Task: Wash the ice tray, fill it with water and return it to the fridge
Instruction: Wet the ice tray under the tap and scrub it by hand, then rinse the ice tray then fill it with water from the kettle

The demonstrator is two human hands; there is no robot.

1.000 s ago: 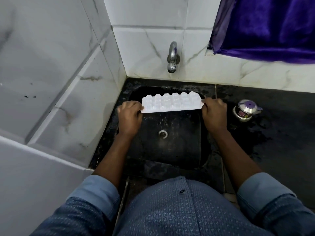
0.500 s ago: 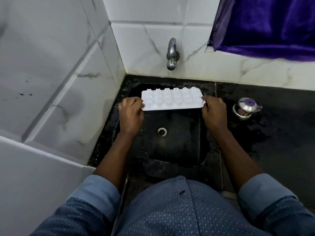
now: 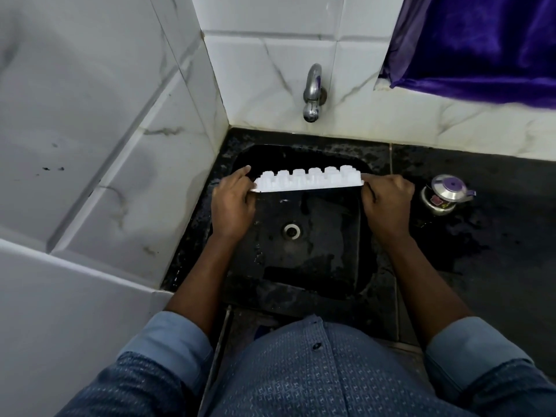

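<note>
I see a wet black stone worktop [image 3: 496, 251] with a square black sink [image 3: 331, 266] sunk into it, boxed in by white marbled wall tiles [image 3: 120, 115]. A chrome tap [image 3: 313, 94] sits upper centre and a purple cloth [image 3: 481, 46] upper right. A small lidded steel pot [image 3: 445, 194] stands right of the sink. At centre, the white plastic ice tray [image 3: 307, 180] hangs tilted over the sink, underside showing. The left grip [image 3: 233, 203] and right grip [image 3: 386, 203] each clasp one end.

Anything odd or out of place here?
The ice tray, held by the left hand and right hand over the sink, is upside down and tilted, cup bottoms up. The counter looks wet beside the small steel pot.
</note>
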